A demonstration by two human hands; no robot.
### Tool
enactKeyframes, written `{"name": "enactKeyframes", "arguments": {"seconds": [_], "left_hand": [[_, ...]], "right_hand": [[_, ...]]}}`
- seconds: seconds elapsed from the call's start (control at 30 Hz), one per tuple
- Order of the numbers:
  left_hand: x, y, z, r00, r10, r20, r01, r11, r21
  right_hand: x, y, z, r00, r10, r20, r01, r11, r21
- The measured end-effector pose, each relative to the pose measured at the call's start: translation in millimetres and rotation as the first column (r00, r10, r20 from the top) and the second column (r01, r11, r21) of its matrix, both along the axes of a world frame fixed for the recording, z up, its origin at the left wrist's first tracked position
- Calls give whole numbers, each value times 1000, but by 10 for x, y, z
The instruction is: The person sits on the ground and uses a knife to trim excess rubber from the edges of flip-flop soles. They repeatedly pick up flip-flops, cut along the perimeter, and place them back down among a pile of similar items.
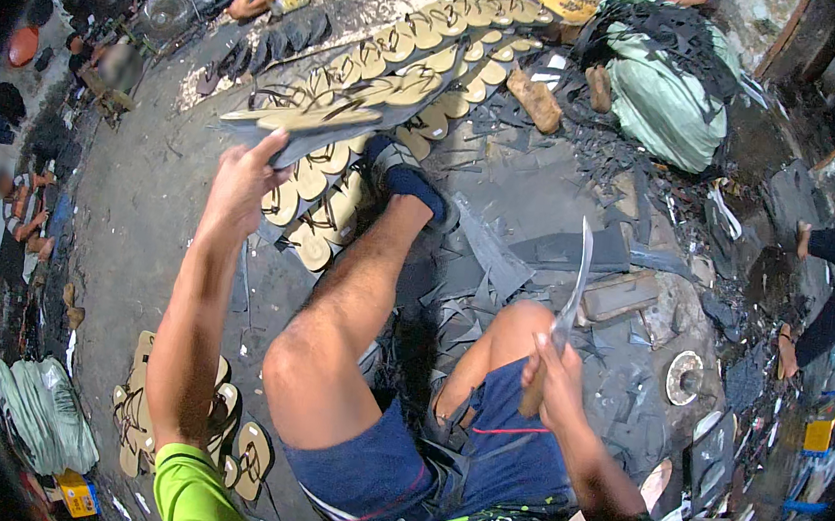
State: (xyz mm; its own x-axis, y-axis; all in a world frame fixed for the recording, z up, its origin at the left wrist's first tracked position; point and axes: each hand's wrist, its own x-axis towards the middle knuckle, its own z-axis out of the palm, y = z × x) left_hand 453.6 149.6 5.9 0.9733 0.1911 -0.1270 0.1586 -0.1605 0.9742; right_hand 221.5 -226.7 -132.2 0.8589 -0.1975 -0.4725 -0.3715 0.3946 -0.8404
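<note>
Left hand [241,175] is up and out in front, fingers curled round the near end of a tan rubber flip-flop sole with a dark underside [322,123], holding it flat and raised off the floor. Just beyond that hand, long overlapping rows of tan flip-flops with dark straps [427,56] run away across the grey concrete floor [141,204], and more of them lie directly beneath the lifted sole. Right hand [549,376] sits low, close to the bent right knee, fist wrapped tight on the wooden handle of a long curved steel knife [576,281], blade pointing upward and away from the body. Around and past the right hand, a litter of dark rubber offcuts [498,258] covers the ground. The left leg stretches between the two hands, its foot in a dark blue sock [413,185] resting beside the rows. Below the left elbow lies a small pile of finished tan flip-flops [230,433].
</note>
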Motion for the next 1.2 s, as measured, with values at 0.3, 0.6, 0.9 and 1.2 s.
{"name": "enactKeyframes", "arguments": {"seconds": [0.3, 0.6, 0.9, 1.2], "left_hand": [[-1900, -1481, 1380, 995, -59, 81, 81, 949, -306], [-3604, -1555, 1090, 935, -111, -338, 7, 956, -292], [-4345, -781, 506, 793, 145, -592, -515, 679, -523], [-5198, 75, 503, 905, 360, -226, -407, 888, -213]], "right_hand": [[1359, 16, 564, 984, -81, 162, -7, 877, 480], [1738, 426, -303, 997, -50, 64, 59, 986, -155], [1419, 515, -143, 959, 213, 189, -110, 890, -443], [-452, 394, 141, 997, 76, -3, -76, 997, -15]]}}
